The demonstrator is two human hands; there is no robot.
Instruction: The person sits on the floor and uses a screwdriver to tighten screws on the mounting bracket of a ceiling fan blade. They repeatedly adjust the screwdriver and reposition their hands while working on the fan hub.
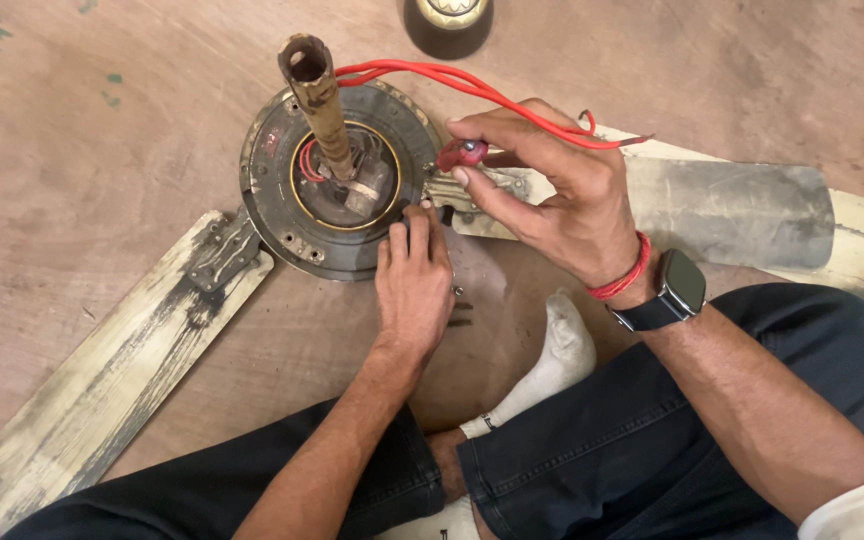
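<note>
Dark rectangular smartwatch screen [685, 281] on the right wrist

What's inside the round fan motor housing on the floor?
Inside the motor housing a brass-coloured shaft stands upright, with red wires looped at its base. The left hand covers the near rim; deeper parts stay hidden.

Bare floor [82, 150] left of motor [337, 180]; blades [112, 380], wires [472, 90] crowd elsewhere

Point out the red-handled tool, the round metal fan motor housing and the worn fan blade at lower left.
red-handled tool [462, 153], head view, on its red handle.
round metal fan motor housing [270, 190], head view, on its left rim.
worn fan blade [112, 375], head view, mid-blade.
</note>
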